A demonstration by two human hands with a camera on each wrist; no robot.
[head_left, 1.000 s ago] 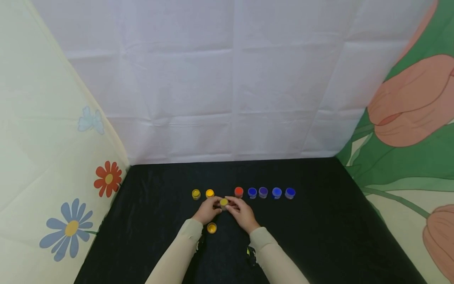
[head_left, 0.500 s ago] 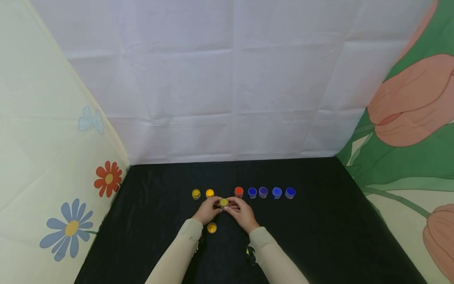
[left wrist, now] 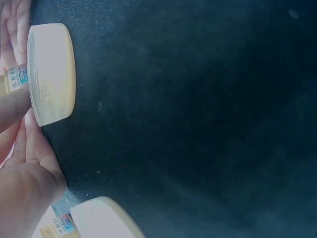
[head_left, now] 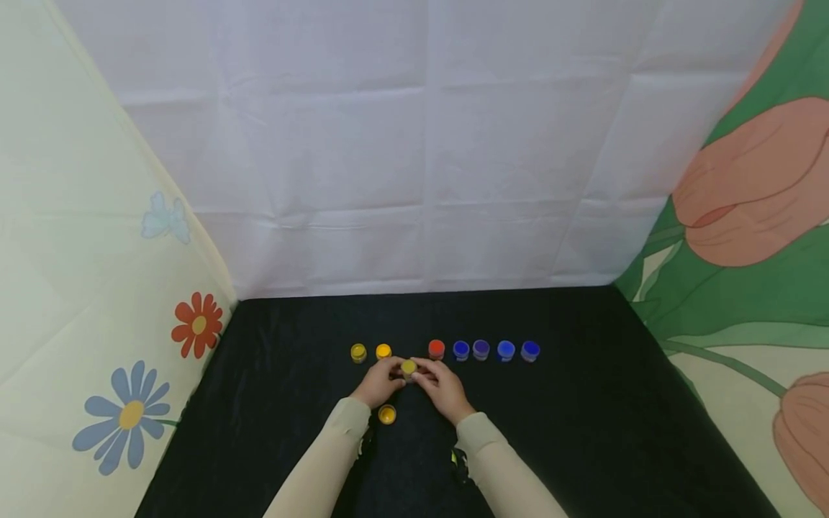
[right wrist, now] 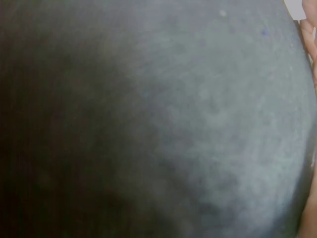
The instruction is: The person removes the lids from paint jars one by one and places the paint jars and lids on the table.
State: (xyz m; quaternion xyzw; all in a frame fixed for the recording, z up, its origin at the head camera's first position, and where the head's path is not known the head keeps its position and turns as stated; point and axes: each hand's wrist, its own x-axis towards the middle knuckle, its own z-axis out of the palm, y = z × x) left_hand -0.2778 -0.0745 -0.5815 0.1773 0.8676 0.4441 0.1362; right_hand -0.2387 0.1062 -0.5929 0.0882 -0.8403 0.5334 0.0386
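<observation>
Between my two hands, near the middle of the black cloth, is a small paint jar [head_left: 409, 368] with a dull yellow lid facing up. My left hand [head_left: 378, 386] holds it from the left side with thumb and fingers. From the right, my right hand [head_left: 445, 392] pinches the same jar with its fingertips. Closer to me stands another jar [head_left: 386, 415] with an orange-yellow lid. In the left wrist view, a pale lid [left wrist: 52, 74] sits beside the fingers, its labelled jar partly covered by a thumb. Only the edge of my right hand [right wrist: 309, 213] enters the right wrist view.
Behind the hands runs a row of paint jars: an olive-yellow jar [head_left: 358, 353], an orange-yellow jar [head_left: 383, 351], a red jar [head_left: 436, 350], then several blue and purple ones ending with a dark blue jar [head_left: 529, 350]. A white cloth [head_left: 421, 180] hangs behind the table.
My right fingertips drew back slightly from the jar half a second ago and reach over its edge again now. The other jars stay put.
</observation>
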